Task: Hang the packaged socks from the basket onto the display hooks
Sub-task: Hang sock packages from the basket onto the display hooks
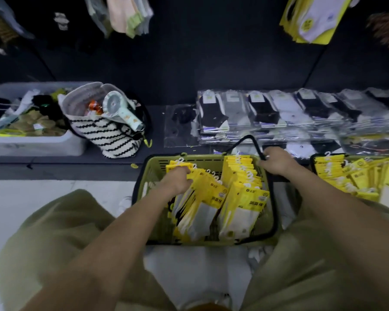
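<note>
Socks (240, 198) in yellow wrappers are stacked in two rows inside the green basket (152, 176), which is set between the knees. The left row is gripped at its top by the curled fingers of the left hand (177, 179). The black handle (247, 140) is clasped by the right hand (276, 161) at the far rim. Hung packs (310, 19) are seen at upper right.

A dark display wall (189, 63) stood before me above a low black shelf (157, 113) (dimly lit); pale floor (32, 194) lay below.
</note>
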Motion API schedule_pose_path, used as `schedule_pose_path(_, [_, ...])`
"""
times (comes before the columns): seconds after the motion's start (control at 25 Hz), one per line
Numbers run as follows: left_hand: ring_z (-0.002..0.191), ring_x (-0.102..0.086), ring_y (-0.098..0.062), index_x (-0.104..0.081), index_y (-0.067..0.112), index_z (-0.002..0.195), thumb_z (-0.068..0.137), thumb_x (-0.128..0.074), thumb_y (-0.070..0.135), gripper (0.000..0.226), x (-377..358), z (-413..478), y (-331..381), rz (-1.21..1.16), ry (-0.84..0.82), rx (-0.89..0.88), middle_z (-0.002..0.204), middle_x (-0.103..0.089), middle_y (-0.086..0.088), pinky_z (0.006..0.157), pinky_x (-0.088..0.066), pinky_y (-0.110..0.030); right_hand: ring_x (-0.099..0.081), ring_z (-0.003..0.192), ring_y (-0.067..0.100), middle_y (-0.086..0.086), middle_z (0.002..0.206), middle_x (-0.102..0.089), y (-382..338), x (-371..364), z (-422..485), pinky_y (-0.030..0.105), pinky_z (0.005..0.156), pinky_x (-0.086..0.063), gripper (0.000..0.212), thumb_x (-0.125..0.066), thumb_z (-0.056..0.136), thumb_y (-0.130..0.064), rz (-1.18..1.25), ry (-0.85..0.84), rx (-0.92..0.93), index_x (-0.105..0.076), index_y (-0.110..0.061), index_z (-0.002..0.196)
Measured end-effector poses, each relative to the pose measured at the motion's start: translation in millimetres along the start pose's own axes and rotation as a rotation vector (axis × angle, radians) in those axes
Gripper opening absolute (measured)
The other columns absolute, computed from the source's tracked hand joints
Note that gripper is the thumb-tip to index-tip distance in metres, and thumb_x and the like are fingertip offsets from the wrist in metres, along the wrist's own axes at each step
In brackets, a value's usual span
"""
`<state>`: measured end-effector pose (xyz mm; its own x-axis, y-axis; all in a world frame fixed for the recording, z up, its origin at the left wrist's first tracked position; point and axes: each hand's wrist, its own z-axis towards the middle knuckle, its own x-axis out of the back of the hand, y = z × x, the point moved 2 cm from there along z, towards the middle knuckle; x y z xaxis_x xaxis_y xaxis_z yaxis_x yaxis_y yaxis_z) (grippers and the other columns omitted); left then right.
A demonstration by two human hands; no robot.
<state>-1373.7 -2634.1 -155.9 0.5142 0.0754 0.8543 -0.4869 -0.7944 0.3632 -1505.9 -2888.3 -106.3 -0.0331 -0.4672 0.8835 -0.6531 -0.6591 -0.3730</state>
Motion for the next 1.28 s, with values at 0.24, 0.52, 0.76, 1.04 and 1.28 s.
schedule_pose_path(0.24, [0.136, -0.033, -0.029, -0.03, 0.011, 0.144, 0.094, -0.052, 0.027, 0.057, -49.0, 55.8, 108.3, -0.021, -0.091, -0.26, 0.151, -0.032, -0.011, 0.107, -0.035, -0.039, -0.055, 0.101, 0.03, 0.012, 0.105, -0.059, 6.7, 3.2, 12.7, 0.035, 0.073, -0.044, 0.023, -0.056, 0.089, -0.033, -0.216, -0.085, 0.024, -0.046, -0.012, 0.089])
schedule_pose_path(0.52, [0.146, -0.004, -0.023, -0.007, 0.011, 0.149, 0.096, -0.043, 0.039, 0.071, -68.1, 113.4, 117.9, 0.131, -0.102, -0.221, 0.158, -0.008, -0.005, 0.115, -0.023, -0.045, -0.057, 0.103, 0.029, 0.009, 0.11, -0.057, 23.3, 1.3, 50.0, 0.036, 0.077, -0.046, 0.029, -0.052, 0.09, -0.04, -0.341, -0.142, 0.016, -0.053, -0.011, 0.094])
schedule_pose_path(0.76, [0.136, -0.022, -0.024, -0.021, 0.015, 0.147, 0.092, -0.046, 0.043, 0.066, -71.0, 125.0, 116.9, 0.176, 0.023, -0.235, 0.149, -0.028, -0.002, 0.109, -0.025, -0.042, -0.057, 0.096, 0.027, 0.004, 0.094, -0.053, 30.7, 3.2, 69.4, 0.035, 0.074, -0.046, 0.033, -0.056, 0.087, -0.041, -0.335, -0.255, 0.037, -0.045, -0.012, 0.077])
schedule_pose_path(1.04, [0.135, -0.026, -0.022, -0.025, 0.02, 0.146, 0.091, -0.048, 0.034, 0.061, -77.9, 111.5, 107.9, 0.135, 0.009, -0.263, 0.149, -0.03, 0.001, 0.106, -0.029, -0.044, -0.052, 0.117, 0.029, 0.011, 0.126, -0.054, 55.9, -11.0, 76.0, 0.04, 0.09, -0.047, 0.041, -0.053, 0.089, -0.038, -0.382, -0.28, -0.024, -0.051, -0.009, 0.119])
schedule_pose_path(1.28, [0.142, -0.019, -0.022, -0.025, 0.012, 0.146, 0.094, -0.048, 0.029, 0.059, -72.9, 90.9, 92.2, -0.057, -0.119, -0.237, 0.156, -0.019, -0.003, 0.114, -0.024, -0.033, -0.057, 0.107, 0.029, 0.008, 0.117, -0.056, 41.2, -29.4, 66.7, 0.037, 0.074, -0.046, 0.033, -0.046, 0.094, -0.039, -0.367, -0.058, 0.185, -0.055, -0.014, 0.114])
